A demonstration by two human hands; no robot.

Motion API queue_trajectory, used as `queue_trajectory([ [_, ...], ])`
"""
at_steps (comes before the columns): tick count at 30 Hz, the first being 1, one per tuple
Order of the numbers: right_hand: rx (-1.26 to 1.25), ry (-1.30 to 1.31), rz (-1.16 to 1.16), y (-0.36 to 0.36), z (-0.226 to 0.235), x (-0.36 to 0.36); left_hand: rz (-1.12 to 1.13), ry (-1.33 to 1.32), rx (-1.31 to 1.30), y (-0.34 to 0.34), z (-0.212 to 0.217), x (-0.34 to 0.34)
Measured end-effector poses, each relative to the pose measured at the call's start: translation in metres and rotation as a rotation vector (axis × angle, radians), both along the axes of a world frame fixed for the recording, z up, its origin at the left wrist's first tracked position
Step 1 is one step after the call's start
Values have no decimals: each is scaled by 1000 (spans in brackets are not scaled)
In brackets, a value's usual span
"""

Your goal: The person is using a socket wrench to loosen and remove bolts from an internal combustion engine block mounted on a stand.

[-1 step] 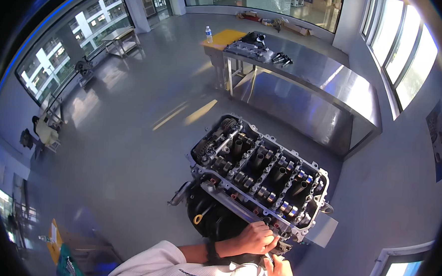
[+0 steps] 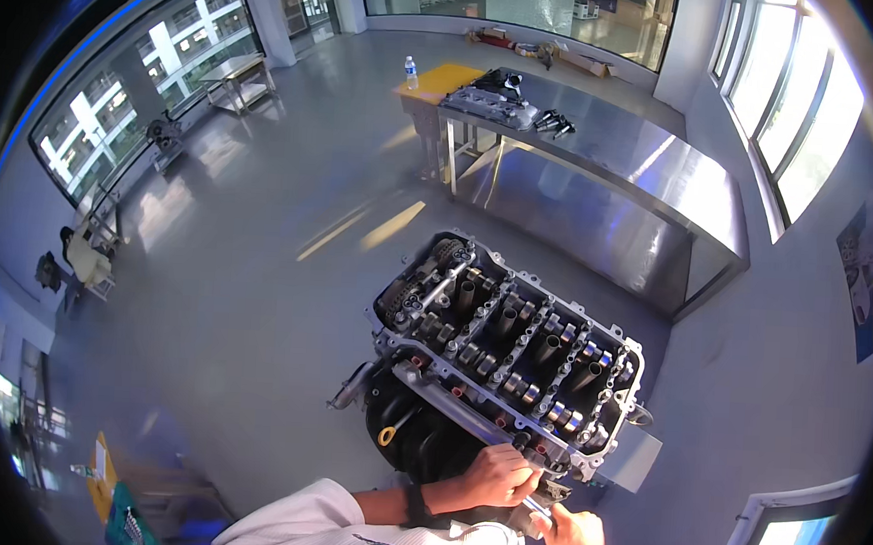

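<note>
An open engine [image 2: 511,350] stands in front of me, with its camshafts and valve gear bare. At its near right edge my left hand [image 2: 498,476] is closed, knuckles up, beside the long silver rail [image 2: 454,404]. What its fingers grip is hidden. My right hand [image 2: 578,540], lower and to the right, is wrapped round a slim silver tool handle [image 2: 540,508]. The handle runs up toward the left hand's fingertips; its far end is out of sight. The black intake manifold [image 2: 428,440] and a yellow dipstick ring [image 2: 386,436] are left of my left hand.
A metal workbench [image 2: 649,165] beyond the engine holds a grey cover [image 2: 490,108], several black parts [image 2: 555,124] and a water bottle [image 2: 410,72]. A person [image 2: 87,257] sits at the far left. A wall and windows rise on the right.
My right hand has shifted slightly right, and more of the silver handle shows between the hands. My left hand stays closed at the engine's edge. The whole view has moved slightly.
</note>
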State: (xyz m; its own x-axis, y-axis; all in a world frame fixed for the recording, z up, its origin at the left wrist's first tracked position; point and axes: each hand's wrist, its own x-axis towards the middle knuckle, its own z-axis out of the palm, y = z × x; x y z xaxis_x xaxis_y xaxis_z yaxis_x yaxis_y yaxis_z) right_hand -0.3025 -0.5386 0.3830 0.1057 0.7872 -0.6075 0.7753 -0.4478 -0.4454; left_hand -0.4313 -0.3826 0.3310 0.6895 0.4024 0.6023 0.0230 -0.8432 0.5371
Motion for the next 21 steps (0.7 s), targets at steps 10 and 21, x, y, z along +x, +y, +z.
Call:
queue_trajectory([
  [10, 862, 425, -430, 57, 50, 28, -82, -127, -340, 9, -14, -13],
  [21, 1111, 430, -656, 70, 23, 25, -362, 257, -510, 18, -6, -3],
])
